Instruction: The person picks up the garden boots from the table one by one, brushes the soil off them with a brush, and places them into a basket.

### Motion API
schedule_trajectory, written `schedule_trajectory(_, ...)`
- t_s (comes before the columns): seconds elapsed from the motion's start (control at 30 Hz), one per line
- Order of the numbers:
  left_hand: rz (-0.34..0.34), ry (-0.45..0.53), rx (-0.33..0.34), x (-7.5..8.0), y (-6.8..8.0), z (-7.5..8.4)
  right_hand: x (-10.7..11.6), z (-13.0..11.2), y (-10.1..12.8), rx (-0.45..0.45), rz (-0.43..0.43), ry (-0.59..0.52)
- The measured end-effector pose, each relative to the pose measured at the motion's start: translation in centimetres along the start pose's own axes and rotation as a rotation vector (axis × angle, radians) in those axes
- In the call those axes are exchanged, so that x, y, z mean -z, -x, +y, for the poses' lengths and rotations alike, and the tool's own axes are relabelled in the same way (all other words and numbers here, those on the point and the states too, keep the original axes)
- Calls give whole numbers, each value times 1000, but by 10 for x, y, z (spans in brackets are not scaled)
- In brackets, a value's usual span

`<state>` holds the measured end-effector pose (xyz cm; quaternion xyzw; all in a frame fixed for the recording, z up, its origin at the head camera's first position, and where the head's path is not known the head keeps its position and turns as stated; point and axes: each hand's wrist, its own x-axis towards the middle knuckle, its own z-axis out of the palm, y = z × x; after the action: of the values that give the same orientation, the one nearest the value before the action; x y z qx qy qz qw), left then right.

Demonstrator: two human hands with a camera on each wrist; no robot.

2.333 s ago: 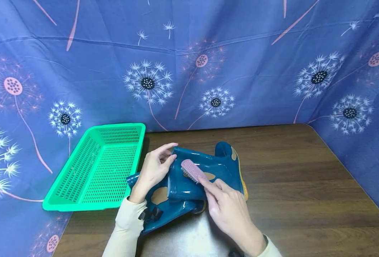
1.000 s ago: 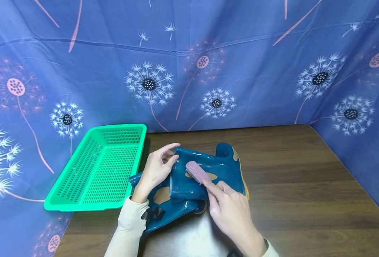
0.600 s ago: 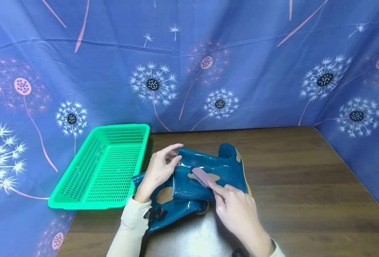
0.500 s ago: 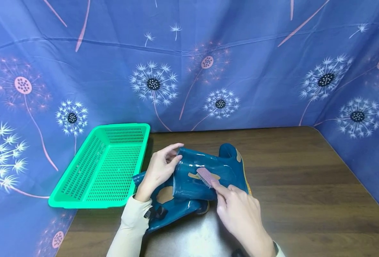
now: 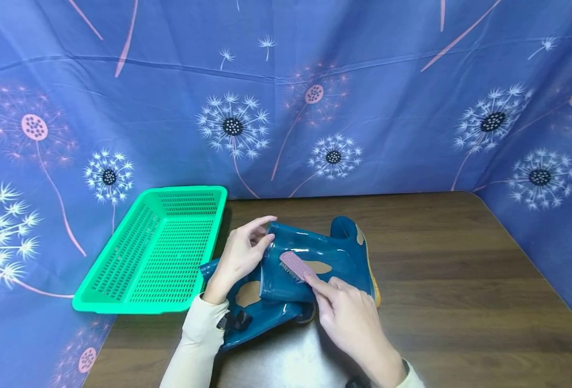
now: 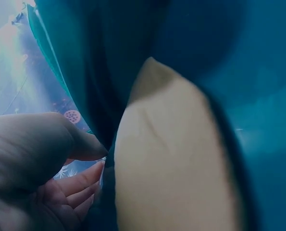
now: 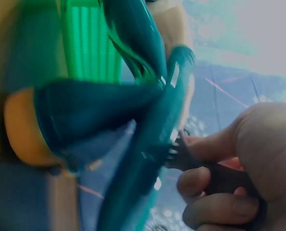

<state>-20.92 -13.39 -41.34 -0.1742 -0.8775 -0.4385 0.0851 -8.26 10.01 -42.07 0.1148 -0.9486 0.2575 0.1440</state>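
A glossy teal rain boot (image 5: 334,253) with tan patches and a yellow sole edge lies on its side, toe to the right. It overlaps a second teal boot (image 5: 266,318) beneath it. My left hand (image 5: 239,253) pinches the upper boot's top rim between thumb and fingers, as the left wrist view also shows. In my right hand (image 5: 349,312) is a small pink brush (image 5: 295,265), index finger stretched along its back. The bristles face down onto the boot shaft beside its tan patch. In the right wrist view the fingers curl round the brush handle (image 7: 224,178).
A green perforated plastic basket (image 5: 169,253) stands at the left, close to my left forearm. Brown wood-grain table (image 5: 460,280) extends to the right. Behind hangs a blue curtain (image 5: 286,108) with dandelion prints.
The brush in my right hand has moved back and forth along the boot shaft, first toward the toe, then back toward the rim. My left hand keeps its hold on the rim.
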Motion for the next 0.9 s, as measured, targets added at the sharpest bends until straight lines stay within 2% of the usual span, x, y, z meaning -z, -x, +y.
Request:
schedule_trajectory(0.13,-4,-1,1,-1,0,1,13,8,1,-70,-8,46)
schedule_trajectory(0.23,-4,-4,-3,-1,0,1,19,10,1,-97,47,61)
schedule_trajectory(0.37,-1,-9,-14,0,0,0,14,6,-1,-40,126,28)
schedule_trajectory(0.5,4,-15,-15,2,1,1,1,-3,-6,72,52,-28)
schedule_trajectory(0.57,2,-14,-8,2,1,1,-3,-6,-7,82,1,-37)
schedule_trajectory(0.7,-1,-7,15,1,0,2,-2,-5,-9,45,-32,-5)
schedule_trajectory(0.9,3,-8,22,-3,1,3,18,3,-8,-27,-36,31)
